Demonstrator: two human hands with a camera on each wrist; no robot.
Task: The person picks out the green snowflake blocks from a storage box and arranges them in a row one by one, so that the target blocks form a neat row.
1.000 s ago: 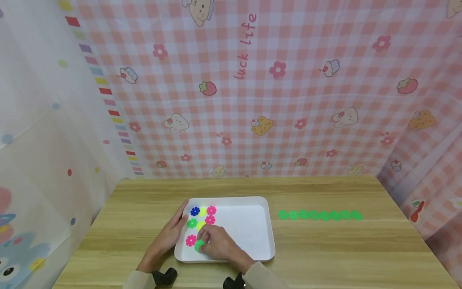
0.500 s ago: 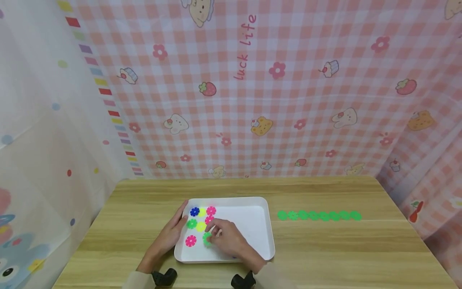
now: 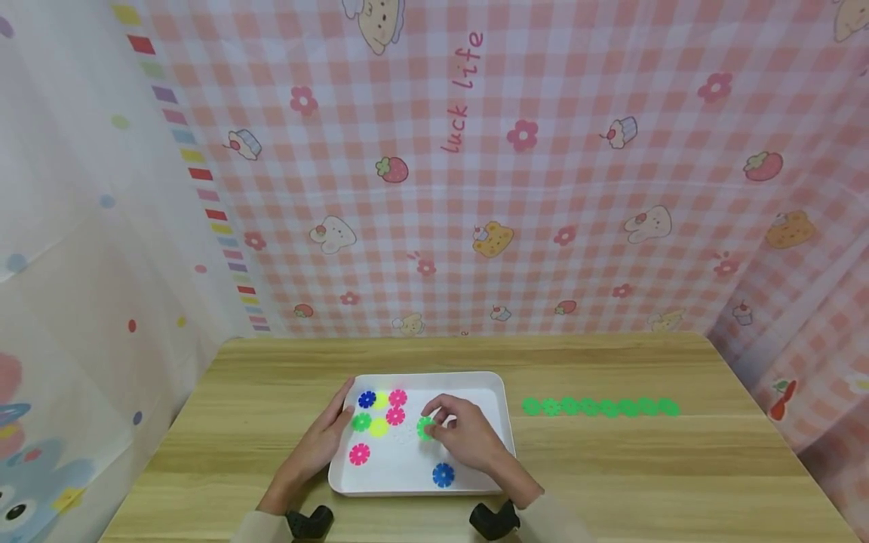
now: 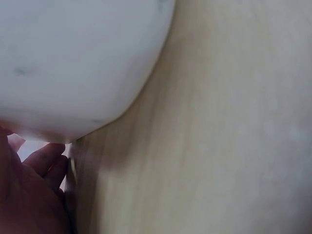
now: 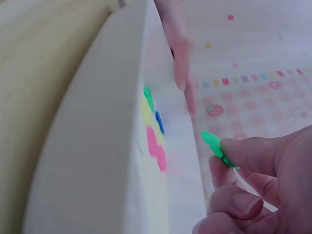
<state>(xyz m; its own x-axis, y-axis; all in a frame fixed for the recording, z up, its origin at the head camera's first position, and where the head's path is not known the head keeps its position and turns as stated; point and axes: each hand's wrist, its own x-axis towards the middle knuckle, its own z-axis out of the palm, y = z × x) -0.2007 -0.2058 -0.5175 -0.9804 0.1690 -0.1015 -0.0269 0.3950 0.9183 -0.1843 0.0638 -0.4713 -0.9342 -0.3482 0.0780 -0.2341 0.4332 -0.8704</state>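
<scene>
My right hand (image 3: pixel 468 434) pinches a green notched plastic disc (image 3: pixel 425 428) between thumb and finger, over the middle of the white tray (image 3: pixel 475 467). In the right wrist view the green disc (image 5: pixel 217 147) stands on edge in that pinch. At the tray's left side my left hand (image 3: pixel 326 430) grips the wall, with the thumb at the rim. The left wrist view shows its fingers (image 4: pixel 46 158) at the tray's side. Inside, to the left, lie a dark blue disc (image 3: pixel 366 400), another green disc (image 3: pixel 362 421), yellow ones (image 3: pixel 379 427) and pink ones (image 3: pixel 395 416).
A blue disc (image 3: pixel 443 475) lies near the tray's front wall. Right of the tray, a row of joined green discs (image 3: pixel 600 407) stretches across the wooden table (image 3: pixel 611 467). A checked pink curtain (image 3: pixel 577 188) hangs behind the table.
My right hand has lifted the green disc from the tray's front left and carried it right and away from me. The blue disc by the front wall has come into sight. The left hand stays put.
</scene>
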